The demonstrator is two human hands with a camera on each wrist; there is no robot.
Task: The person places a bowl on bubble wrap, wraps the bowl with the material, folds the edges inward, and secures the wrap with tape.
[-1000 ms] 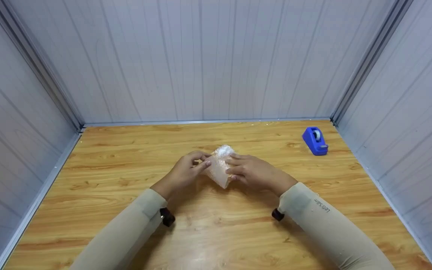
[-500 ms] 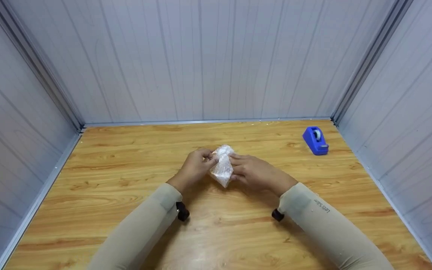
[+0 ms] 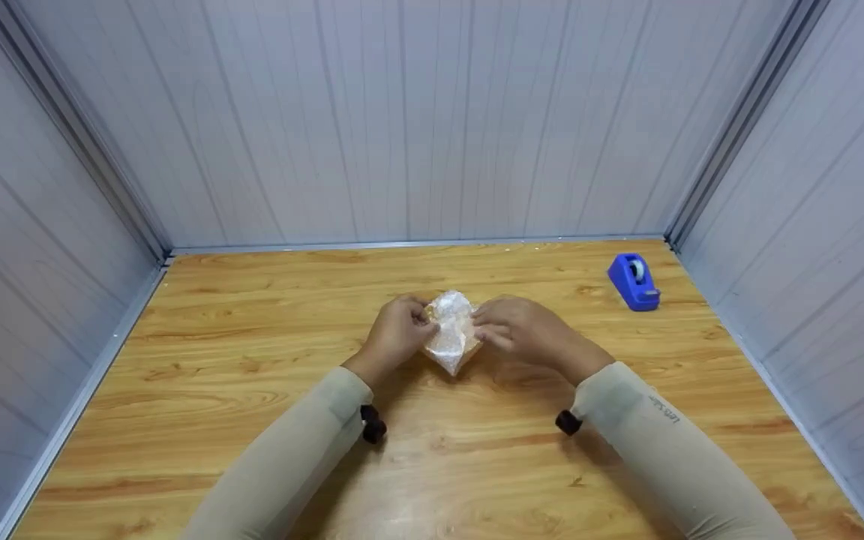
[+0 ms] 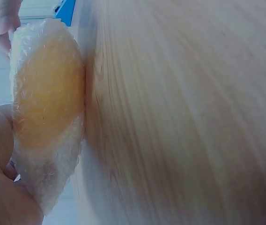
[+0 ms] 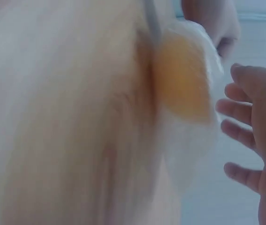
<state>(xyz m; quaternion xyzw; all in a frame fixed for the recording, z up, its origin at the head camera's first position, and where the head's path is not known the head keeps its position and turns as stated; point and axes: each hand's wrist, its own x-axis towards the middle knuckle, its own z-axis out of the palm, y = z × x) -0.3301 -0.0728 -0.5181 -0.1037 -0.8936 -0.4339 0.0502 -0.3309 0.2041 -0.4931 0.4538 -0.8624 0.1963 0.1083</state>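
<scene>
A bubble wrap bundle [image 3: 450, 337] lies in the middle of the table in the head view. Through its clear layers an orange-yellow object [image 4: 51, 93] shows in the left wrist view, its kind hidden by the wrap. At the bundle's left edge my left hand [image 3: 397, 330] pinches the bubble wrap between thumb and fingers. My right hand [image 3: 526, 334] hovers by the right side with its fingers spread. The right wrist view shows those fingers [image 5: 238, 110] apart from the wrap.
A blue tape dispenser [image 3: 634, 283] with a roll of tape stands at the back right of the wooden table [image 3: 432, 465]. Pale panel walls [image 3: 432, 120] enclose the table at the back and both sides.
My left hand has moved right, folding a flap of bubble wrap over the bundle. My right hand, earlier resting on the wrap, has lifted slightly off to the right.
</scene>
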